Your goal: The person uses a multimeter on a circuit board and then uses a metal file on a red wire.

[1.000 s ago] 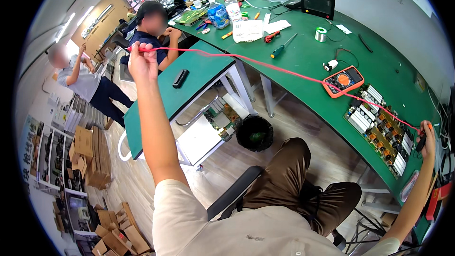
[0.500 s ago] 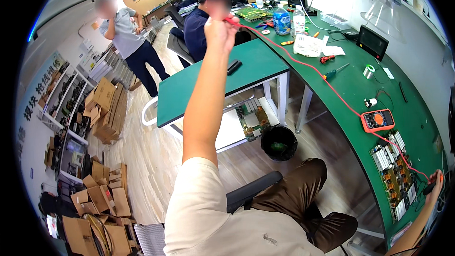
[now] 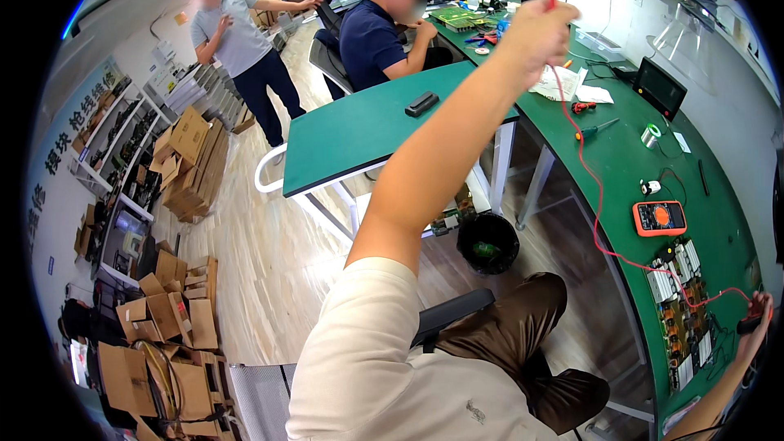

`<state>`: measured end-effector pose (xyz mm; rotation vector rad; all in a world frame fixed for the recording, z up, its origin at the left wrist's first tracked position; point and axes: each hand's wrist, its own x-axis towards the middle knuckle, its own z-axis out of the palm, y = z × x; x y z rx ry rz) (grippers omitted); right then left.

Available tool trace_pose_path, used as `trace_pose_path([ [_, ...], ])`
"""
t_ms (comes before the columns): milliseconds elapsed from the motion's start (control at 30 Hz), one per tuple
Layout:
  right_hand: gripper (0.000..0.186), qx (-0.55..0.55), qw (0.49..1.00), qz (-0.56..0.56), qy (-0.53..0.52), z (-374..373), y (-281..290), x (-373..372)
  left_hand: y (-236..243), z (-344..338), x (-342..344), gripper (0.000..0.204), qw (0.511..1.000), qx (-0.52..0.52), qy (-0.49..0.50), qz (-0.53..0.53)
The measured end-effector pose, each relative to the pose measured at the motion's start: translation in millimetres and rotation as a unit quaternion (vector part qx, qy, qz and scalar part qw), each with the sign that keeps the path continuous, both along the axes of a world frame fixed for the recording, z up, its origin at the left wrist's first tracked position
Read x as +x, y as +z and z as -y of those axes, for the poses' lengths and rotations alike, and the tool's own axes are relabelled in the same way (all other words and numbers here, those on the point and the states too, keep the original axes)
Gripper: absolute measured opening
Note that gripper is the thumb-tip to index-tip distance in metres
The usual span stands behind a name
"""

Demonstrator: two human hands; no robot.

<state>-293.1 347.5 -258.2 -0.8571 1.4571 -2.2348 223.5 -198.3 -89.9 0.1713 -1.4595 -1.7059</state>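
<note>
My left hand is raised high over the bench, its fingers closed round a red test lead, whose pointed red tip sticks up above the fist. From there the lead hangs in a loose curve over the green bench to my right hand at the far right. That hand is closed on the lead's other end, a dark and red piece partly hidden by the fingers. Between them lie an orange multimeter and a populated circuit board, which the red lead crosses.
A green side table bears a black object. On the bench are a screwdriver, a solder spool and a small screen. A bin stands below. One person sits, another stands; cardboard boxes are stacked left.
My left hand has swung right, from over the side table to over the bench, and the lead has slackened. The seated person has lowered their head; the standing person has reached an arm toward the chair.
</note>
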Motion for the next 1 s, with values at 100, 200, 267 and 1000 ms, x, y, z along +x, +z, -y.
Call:
trace_pose_path([
  [100, 0.027, 0.016, 1.000, -0.003, 0.023, 5, 4, 18, -5, -36, -48, 0.017, 0.993, -0.087, -0.003, 0.075],
  [200, 0.029, 0.023, 0.991, -0.026, 0.130, 42, 13, 54, -20, -71, -88, 0.025, 0.956, -0.270, 0.023, 0.116],
  [267, 0.031, 0.012, 0.986, -0.028, 0.163, 67, 26, 90, -34, -102, -128, 0.034, 0.915, -0.369, 0.030, 0.159],
  [1000, 0.056, -0.100, 0.978, 0.069, 0.170, 109, 44, 176, -135, -280, -291, 0.013, 0.970, -0.197, -0.141, 0.020],
])
